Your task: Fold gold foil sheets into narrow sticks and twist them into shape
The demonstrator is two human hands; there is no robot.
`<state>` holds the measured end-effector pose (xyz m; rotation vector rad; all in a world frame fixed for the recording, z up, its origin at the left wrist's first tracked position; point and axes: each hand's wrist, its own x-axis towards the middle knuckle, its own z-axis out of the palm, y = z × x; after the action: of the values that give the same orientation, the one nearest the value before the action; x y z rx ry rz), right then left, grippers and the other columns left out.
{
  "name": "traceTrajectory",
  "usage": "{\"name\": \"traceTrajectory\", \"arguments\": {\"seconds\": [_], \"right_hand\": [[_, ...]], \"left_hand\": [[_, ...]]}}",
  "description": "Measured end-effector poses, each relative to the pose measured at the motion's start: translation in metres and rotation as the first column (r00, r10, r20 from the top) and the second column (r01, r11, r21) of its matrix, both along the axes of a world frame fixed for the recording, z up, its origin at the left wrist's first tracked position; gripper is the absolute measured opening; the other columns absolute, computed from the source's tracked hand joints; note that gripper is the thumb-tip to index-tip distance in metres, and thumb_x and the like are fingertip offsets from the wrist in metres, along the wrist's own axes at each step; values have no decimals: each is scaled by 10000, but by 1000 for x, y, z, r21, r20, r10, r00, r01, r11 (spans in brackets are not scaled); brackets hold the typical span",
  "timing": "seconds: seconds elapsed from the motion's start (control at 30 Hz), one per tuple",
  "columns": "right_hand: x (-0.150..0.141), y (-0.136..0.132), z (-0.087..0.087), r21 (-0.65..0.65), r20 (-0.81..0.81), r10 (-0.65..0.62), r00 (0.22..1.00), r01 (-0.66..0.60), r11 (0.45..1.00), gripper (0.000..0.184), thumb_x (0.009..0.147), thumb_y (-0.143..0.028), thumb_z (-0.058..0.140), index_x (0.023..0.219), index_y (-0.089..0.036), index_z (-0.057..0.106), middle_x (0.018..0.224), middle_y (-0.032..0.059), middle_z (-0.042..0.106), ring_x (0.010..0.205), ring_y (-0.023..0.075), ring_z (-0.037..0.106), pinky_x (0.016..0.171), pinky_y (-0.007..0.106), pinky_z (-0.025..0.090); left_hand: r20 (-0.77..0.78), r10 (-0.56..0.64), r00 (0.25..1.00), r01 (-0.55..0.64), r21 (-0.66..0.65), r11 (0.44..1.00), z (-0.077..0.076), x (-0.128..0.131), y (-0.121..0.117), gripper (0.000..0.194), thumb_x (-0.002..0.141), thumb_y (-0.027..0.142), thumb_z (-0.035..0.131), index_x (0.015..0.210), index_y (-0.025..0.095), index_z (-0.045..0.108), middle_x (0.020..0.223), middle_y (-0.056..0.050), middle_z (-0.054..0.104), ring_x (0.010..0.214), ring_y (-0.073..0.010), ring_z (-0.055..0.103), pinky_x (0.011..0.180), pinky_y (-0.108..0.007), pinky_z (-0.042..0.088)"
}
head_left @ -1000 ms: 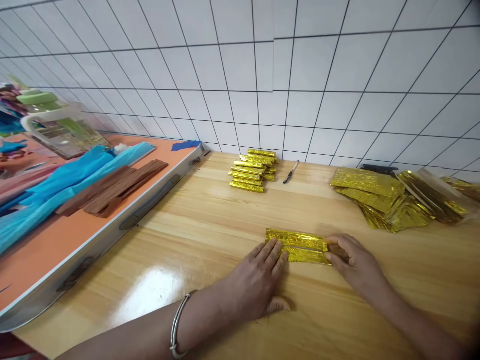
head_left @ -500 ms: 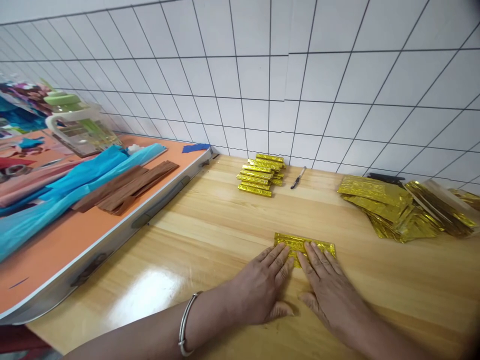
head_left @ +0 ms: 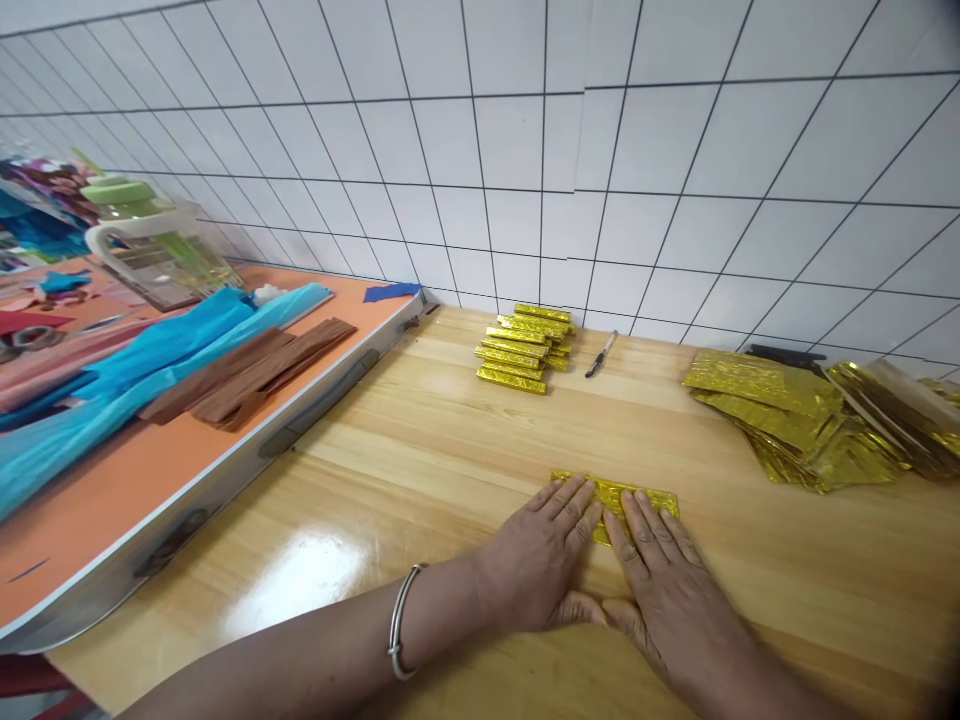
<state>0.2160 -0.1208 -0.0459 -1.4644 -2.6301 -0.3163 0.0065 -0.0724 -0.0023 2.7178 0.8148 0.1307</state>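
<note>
Gold foil piece: It (head_left: 610, 498) lies flat on the wooden tabletop (head_left: 420, 440) in front of you, wider than it is deep, its far edge and right end showing past your fingers.
Left hand: Your left hand (head_left: 536, 560) is palm down, its fingertips over the left part of the foil.
Right hand: Your right hand (head_left: 679, 610) mirrors it, fingers spread over the right part.
Grip: Both are apart, fingers extended, with nothing pinched; the thumbs meet or nearly meet on your side of the foil.
Pressing: Flat finger pads suit this thin, crinkly sheet better than nails, which would probably snag or tear it. Even weight from both hands should give a clean crease.
Smoothing: Working from the middle towards each end would push trapped air and wrinkles outward; pushing both hands inward could buckle it.
Alignment: The far edge is your best straight guide, though your fingers cover much of the near side, so whether that lies square cannot be told.
Beyond your hands: Narrow gold bundles (head_left: 514, 350) are piled near the wall, with a pen (head_left: 602, 352) just right of them.
Farther right: Loose gold sheets (head_left: 765, 395) lie fanned and overlapping, well apart from your fingers.
</note>
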Motion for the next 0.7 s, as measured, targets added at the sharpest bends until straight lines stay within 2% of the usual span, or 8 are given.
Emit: {"name": "traceTrajectory", "arguments": {"seconds": [0.2,0.33,0.4,0.53,0.7], "right_hand": [[0,0,7,-14,-19,-5,1000,5,1000,666,829,-471,495,1360,-84,385,1440,210,294,1334,354,222,1030,546,293],[2,8,20,-106,-18,-15,1000,13,994,572,880,-432,398,1337,-90,430,1392,174,394,1285,307,354,993,487,383],[1,12,24,-165,-14,-22,1000,19,986,560,899,-413,355,1333,-68,432,1377,171,415,1271,286,383,998,458,391],[-1,16,24,-218,-38,-25,999,17,976,596,882,-407,404,1370,-68,368,1436,167,307,1326,302,271,1052,478,316],[7,14,18,-260,-78,0,997,-20,965,616,897,-408,391,1417,-103,267,1475,141,221,1362,266,176,1083,455,263]], "left_hand": [[29,39,999,-40,4,999,-9,3,3,977,753,762,319,1400,35,240,1475,-227,130,1372,-355,67,1114,-485,110],[30,76,997,-76,-10,997,-8,4,1,1007,715,797,328,1408,72,234,1479,-217,134,1365,-370,109,1089,-511,159],[28,82,996,-82,-8,997,-8,5,1,1024,705,805,328,1416,77,213,1479,-214,139,1366,-367,110,1089,-510,157],[13,77,997,-77,-8,997,-10,6,1,1017,717,799,315,1428,85,178,1484,-200,136,1372,-354,85,1097,-498,140],[-26,58,998,-58,2,998,-9,6,1,986,739,781,308,1435,100,155,1493,-187,101,1377,-351,31,1096,-508,120]]}}
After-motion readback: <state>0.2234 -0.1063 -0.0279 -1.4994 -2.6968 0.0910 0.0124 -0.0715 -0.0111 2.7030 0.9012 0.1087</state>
